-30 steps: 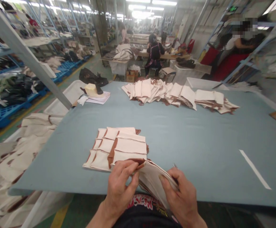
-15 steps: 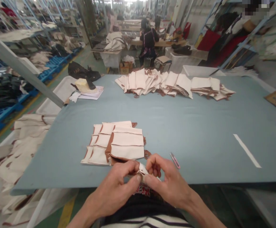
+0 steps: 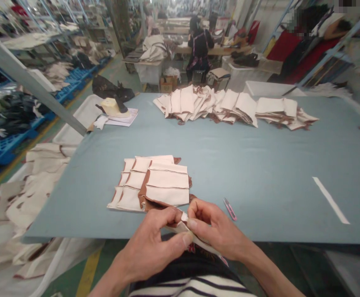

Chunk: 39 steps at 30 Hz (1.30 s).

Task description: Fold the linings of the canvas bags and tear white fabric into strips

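Observation:
My left hand (image 3: 153,243) and my right hand (image 3: 212,229) meet at the near edge of the grey-blue table (image 3: 260,173), both pinched on a cream fabric piece with brown trim (image 3: 184,226). Most of that piece hangs below the table edge over my lap. Just beyond my hands lies a fanned stack of folded cream and brown pieces (image 3: 153,183). A small pink thread snipper (image 3: 229,208) lies on the table right of my right hand.
A long row of similar cream pieces (image 3: 232,108) lies along the far side. White tape strip (image 3: 330,199) at right. A cream block and papers (image 3: 114,111) sit far left. Bins of fabric (image 3: 31,194) stand left of the table. A person (image 3: 200,47) sits at a distant table.
One second ago both hands held a broad fabric piece open at the table edge; now it is gathered into a pinch between the fingers, and the pink snipper lies uncovered on the table.

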Each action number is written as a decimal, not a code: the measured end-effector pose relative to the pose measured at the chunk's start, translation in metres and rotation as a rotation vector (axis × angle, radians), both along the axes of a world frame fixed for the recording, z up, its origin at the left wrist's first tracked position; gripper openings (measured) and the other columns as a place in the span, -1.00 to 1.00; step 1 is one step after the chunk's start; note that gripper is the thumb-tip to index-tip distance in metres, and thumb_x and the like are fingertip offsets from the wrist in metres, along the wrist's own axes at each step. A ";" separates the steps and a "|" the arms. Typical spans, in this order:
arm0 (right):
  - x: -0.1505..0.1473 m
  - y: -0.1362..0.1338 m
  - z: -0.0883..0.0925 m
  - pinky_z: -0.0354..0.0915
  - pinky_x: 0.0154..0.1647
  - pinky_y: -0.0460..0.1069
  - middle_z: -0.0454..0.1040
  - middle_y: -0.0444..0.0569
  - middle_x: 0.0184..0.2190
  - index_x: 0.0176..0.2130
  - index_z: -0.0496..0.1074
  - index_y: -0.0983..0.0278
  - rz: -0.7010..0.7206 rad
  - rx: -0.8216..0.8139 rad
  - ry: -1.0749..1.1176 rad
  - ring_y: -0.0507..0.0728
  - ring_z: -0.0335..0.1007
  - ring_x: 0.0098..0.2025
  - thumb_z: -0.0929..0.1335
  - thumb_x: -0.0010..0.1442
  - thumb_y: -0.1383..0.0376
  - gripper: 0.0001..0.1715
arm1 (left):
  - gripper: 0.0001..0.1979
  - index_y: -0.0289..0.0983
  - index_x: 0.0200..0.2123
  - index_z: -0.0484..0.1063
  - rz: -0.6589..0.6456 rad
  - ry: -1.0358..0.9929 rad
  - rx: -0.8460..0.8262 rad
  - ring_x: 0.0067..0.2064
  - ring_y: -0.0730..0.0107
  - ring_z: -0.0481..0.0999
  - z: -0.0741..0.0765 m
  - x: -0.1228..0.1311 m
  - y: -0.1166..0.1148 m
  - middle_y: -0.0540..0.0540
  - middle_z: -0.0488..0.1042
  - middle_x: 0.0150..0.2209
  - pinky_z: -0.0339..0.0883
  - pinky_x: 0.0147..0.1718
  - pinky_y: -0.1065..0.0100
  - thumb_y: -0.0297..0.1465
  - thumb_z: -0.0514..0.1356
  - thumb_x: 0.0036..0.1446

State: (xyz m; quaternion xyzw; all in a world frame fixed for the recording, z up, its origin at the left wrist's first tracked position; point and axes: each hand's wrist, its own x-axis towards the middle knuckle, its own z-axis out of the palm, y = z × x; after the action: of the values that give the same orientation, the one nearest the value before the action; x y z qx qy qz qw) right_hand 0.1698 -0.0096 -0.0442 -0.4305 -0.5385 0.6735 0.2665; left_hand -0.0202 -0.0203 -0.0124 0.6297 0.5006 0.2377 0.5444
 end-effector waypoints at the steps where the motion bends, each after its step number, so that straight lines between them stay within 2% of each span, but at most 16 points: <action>1: -0.002 0.000 0.000 0.11 -0.44 -0.09 0.23 -0.20 -0.47 -0.37 0.26 0.24 -0.013 0.035 -0.021 0.01 0.12 -0.44 0.37 0.26 0.04 -0.63 | -0.78 -0.27 -0.47 0.38 0.029 -0.009 -0.011 -0.35 0.38 0.36 -0.003 0.001 0.001 0.03 0.40 -0.46 0.20 -0.32 0.40 -0.28 0.19 0.16; 3: -0.004 0.000 -0.001 0.12 -0.43 -0.09 0.25 -0.20 -0.47 -0.37 0.26 0.24 -0.043 0.087 -0.059 0.01 0.12 -0.43 0.36 0.29 0.10 -0.68 | -0.69 -0.26 -0.51 0.32 0.080 -0.030 -0.019 -0.40 0.42 0.29 -0.009 0.002 0.003 0.06 0.32 -0.51 0.14 -0.39 0.41 -0.23 0.18 0.21; 6: -0.006 0.001 0.000 0.12 -0.44 -0.09 0.27 -0.21 -0.47 -0.37 0.27 0.24 -0.079 0.118 -0.100 0.01 0.14 -0.44 0.34 0.32 0.12 -0.69 | -0.62 -0.25 -0.52 0.25 0.071 -0.073 0.010 -0.43 0.46 0.21 -0.016 -0.001 0.006 0.08 0.23 -0.52 0.08 -0.43 0.42 -0.19 0.15 0.29; 11: -0.008 0.000 0.002 0.14 -0.45 -0.09 0.33 -0.19 -0.48 -0.36 0.30 0.23 -0.085 0.192 -0.196 0.02 0.20 -0.46 0.30 0.34 0.14 -0.73 | -0.63 -0.26 -0.48 0.28 0.020 -0.073 0.080 -0.39 0.45 0.26 -0.023 -0.007 0.007 0.07 0.28 -0.48 0.13 -0.38 0.41 -0.22 0.09 0.37; 14: -0.012 -0.003 0.002 0.17 -0.44 -0.07 0.39 -0.16 -0.48 -0.33 0.33 0.22 -0.120 0.309 -0.327 0.04 0.26 -0.47 0.31 0.32 0.16 -0.78 | -0.66 -0.25 -0.44 0.30 0.087 -0.028 0.150 -0.38 0.42 0.31 -0.028 -0.004 0.005 0.05 0.33 -0.46 0.16 -0.36 0.40 -0.27 0.03 0.40; 17: -0.019 -0.005 -0.002 0.19 -0.39 -0.05 0.47 -0.11 -0.42 -0.26 0.37 0.22 -0.182 0.426 -0.466 0.08 0.35 -0.42 0.30 0.29 0.21 -0.87 | -0.68 -0.24 -0.43 0.29 0.170 0.030 0.290 -0.41 0.41 0.33 -0.037 0.003 0.002 0.03 0.35 -0.46 0.16 -0.37 0.37 -0.31 -0.01 0.42; 21: -0.029 -0.003 -0.013 0.15 -0.40 -0.03 0.46 -0.11 -0.46 -0.29 0.37 0.21 -0.216 0.435 -0.505 0.09 0.33 -0.46 0.25 0.31 0.18 -0.80 | -0.72 -0.22 -0.40 0.27 0.295 0.062 0.424 -0.40 0.37 0.35 -0.056 0.012 0.001 0.01 0.37 -0.45 0.15 -0.36 0.34 -0.35 -0.03 0.40; 24: -0.037 -0.001 -0.024 0.11 -0.44 -0.04 0.37 -0.16 -0.52 -0.36 0.30 0.21 -0.227 0.333 -0.430 0.06 0.27 -0.51 0.24 0.33 0.10 -0.71 | -0.69 -0.21 -0.45 0.24 0.408 -0.012 0.310 -0.45 0.38 0.30 -0.067 0.016 0.003 0.04 0.30 -0.51 0.13 -0.38 0.33 -0.29 -0.01 0.37; 28: -0.041 0.002 -0.033 0.09 -0.48 -0.05 0.24 -0.22 -0.56 -0.38 0.25 0.20 -0.228 0.218 -0.323 0.04 0.19 -0.53 0.25 0.29 0.04 -0.67 | -0.63 -0.21 -0.50 0.24 0.530 -0.137 0.116 -0.43 0.37 0.28 -0.074 0.017 0.006 0.05 0.25 -0.52 0.18 -0.40 0.35 -0.14 0.04 0.31; 32: -0.038 0.002 -0.028 0.13 -0.46 -0.06 0.19 -0.22 -0.53 -0.36 0.23 0.20 -0.200 0.097 -0.151 0.04 0.14 -0.50 0.27 0.28 0.02 -0.67 | -0.58 -0.23 -0.51 0.23 0.534 -0.208 0.014 -0.45 0.41 0.23 -0.078 0.016 0.008 0.06 0.22 -0.53 0.18 -0.44 0.40 -0.09 0.06 0.31; 36: -0.034 -0.002 -0.023 0.17 -0.41 -0.05 0.21 -0.21 -0.48 -0.31 0.25 0.21 -0.195 0.093 -0.055 0.05 0.15 -0.44 0.31 0.26 0.07 -0.72 | -0.58 -0.23 -0.51 0.19 0.580 -0.501 -0.193 -0.47 0.46 0.12 -0.076 0.016 0.008 0.08 0.16 -0.53 0.14 -0.48 0.43 -0.09 0.12 0.28; 37: -0.032 -0.003 -0.022 0.17 -0.40 -0.05 0.21 -0.20 -0.47 -0.30 0.25 0.22 -0.195 0.110 -0.048 0.05 0.15 -0.44 0.30 0.26 0.08 -0.74 | -0.58 -0.23 -0.51 0.19 0.569 -0.517 -0.196 -0.47 0.46 0.11 -0.073 0.015 0.009 0.08 0.15 -0.53 0.13 -0.48 0.43 -0.09 0.12 0.29; 39: -0.029 -0.003 -0.020 0.16 -0.39 -0.05 0.21 -0.20 -0.47 -0.32 0.25 0.22 -0.193 0.152 -0.042 0.05 0.15 -0.43 0.29 0.27 0.12 -0.77 | -0.56 -0.24 -0.52 0.19 0.493 -0.423 -0.110 -0.48 0.47 0.11 -0.063 0.011 0.010 0.09 0.13 -0.54 0.10 -0.49 0.43 -0.10 0.10 0.31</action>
State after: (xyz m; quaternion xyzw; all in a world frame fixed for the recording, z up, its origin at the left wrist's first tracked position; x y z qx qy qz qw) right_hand 0.1409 -0.0125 -0.0647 -0.4728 -0.5497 0.5928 0.3505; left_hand -0.0094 -0.0101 -0.0752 0.3959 0.5260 0.4605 0.5954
